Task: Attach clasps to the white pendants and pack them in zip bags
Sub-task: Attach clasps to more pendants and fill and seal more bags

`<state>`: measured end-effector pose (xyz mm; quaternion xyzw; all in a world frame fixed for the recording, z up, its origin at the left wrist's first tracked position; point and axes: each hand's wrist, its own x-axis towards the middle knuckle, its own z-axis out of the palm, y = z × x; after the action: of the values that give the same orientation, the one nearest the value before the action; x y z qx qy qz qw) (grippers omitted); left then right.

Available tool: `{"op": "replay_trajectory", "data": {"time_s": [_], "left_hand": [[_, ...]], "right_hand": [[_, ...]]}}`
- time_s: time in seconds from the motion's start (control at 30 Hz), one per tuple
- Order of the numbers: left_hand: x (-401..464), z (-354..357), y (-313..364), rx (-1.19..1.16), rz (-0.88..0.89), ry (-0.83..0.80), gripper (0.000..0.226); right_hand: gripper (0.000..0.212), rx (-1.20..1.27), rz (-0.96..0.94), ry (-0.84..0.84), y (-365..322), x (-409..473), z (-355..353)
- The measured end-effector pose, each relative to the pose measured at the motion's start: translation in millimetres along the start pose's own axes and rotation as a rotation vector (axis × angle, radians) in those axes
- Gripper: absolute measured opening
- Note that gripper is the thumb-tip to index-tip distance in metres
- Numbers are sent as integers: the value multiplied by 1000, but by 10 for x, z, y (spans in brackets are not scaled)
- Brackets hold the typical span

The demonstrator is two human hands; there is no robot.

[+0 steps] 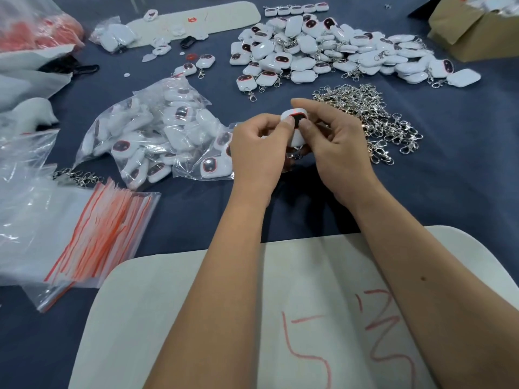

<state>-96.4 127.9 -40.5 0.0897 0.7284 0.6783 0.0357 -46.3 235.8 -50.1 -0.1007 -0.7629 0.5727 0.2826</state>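
Zip bags [92, 237] stacked at far left, bagged pendants [157, 136] next, then left hand [252, 153] and right hand [334, 147] with fingers curled, pinching one white pendant [295, 120] together above the blue counter [449, 192], loose clasps [373, 116] right.

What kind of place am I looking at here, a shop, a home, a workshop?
Most likely a small assembly and packing bench. A heap of identical white pendants lies beside a pile of metal clasps, a stack of empty zip bags waits nearby, and both hands hold one pendant.
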Motion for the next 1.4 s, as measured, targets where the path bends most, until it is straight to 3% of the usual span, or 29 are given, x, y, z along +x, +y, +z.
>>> {"op": "replay_trajectory", "data": {"time_s": [0.47, 0.6, 0.8, 0.9, 0.97, 1.13, 1.27, 1.4], "left_hand": [[-56, 70, -6, 201, 167, 84, 18], [-22, 19, -90, 417, 185, 157, 3], [-35, 8, -91, 604, 193, 116, 27], [-42, -10, -99, 654, 215, 130, 14], [-53, -13, -97, 644, 214, 145, 5], [-35, -19, -64, 440, 166, 178, 12], [-25, 15, -29, 249, 186, 126, 13], [-53, 23, -1, 179, 293, 227, 12]], "right_hand": [[36, 170, 13, 2, 76, 22, -28], [35, 192, 21, 36, 71, 16, -14], [30, 188, 29, 61, 65, 13, -25], [27, 198, 20, 82, 47, 14, -28], [23, 220, 10, 101, 41, 11, -22], [18, 379, 36, 151, 42, 12, -7], [8, 378, 20, 53, 46, 12, 21], [15, 273, 39, -34, 35, 12, 35]]}}
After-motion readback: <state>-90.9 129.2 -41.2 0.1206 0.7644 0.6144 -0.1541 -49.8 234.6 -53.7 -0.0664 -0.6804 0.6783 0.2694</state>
